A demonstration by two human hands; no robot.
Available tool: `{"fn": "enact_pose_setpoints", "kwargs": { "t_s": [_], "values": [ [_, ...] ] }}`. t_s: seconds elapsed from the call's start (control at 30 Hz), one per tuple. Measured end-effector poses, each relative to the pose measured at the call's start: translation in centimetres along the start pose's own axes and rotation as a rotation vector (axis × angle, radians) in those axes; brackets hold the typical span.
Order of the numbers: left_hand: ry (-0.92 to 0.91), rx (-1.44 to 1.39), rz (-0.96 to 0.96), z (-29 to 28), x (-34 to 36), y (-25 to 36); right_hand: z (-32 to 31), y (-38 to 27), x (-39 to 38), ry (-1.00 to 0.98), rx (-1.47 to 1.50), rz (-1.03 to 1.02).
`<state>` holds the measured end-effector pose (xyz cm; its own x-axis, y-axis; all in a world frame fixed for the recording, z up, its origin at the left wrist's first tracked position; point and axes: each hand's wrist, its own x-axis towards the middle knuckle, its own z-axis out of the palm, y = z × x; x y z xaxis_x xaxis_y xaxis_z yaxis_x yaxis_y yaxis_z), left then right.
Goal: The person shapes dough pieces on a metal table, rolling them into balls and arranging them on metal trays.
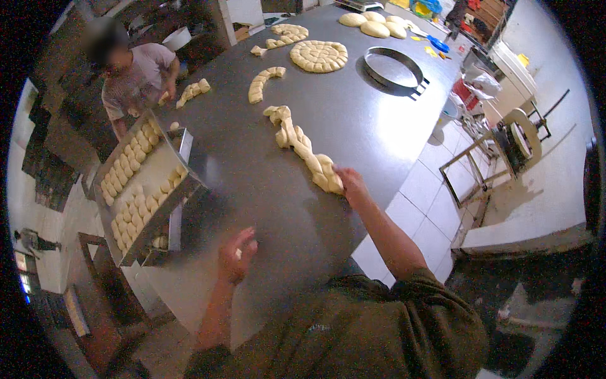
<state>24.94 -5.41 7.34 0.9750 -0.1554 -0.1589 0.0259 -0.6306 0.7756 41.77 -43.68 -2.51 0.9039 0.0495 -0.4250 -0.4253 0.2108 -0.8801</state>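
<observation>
A long, lumpy twisted strand of pale dough (304, 148) lies diagonally across the steel worktop (240, 139). My right hand (350, 183) grips its near end, fingers wrapped on it. My left hand (237, 256) hovers lower left, apart from the dough, fingers loosely spread with a small pale speck on them. Left of it, a metal tray of small dough balls (144, 205) rests tilted on another metal tray (180, 211).
A co-worker (136, 82) stands at the left edge beside cut dough (192, 91). Farther back are a coiled dough round (319, 57), a curved piece (262, 82), a metal ring (392, 69) and several large dough mounds (375, 25). A chair-like metal frame (480, 155) stands right.
</observation>
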Motion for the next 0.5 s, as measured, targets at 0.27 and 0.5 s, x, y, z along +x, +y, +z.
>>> {"fn": "enact_pose_setpoints", "kwargs": {
  "t_s": [0.27,0.5],
  "values": [
    [0.454,0.632,-0.156,4.2,-15.3,-10.1,14.4,-2.2,0.9,0.195,-0.931,-0.778],
    [0.577,0.478,-0.168,4.9,-15.9,-11.6,16.9,5.3,-16.9,-0.662,-1.214,-1.174]
  ]
}}
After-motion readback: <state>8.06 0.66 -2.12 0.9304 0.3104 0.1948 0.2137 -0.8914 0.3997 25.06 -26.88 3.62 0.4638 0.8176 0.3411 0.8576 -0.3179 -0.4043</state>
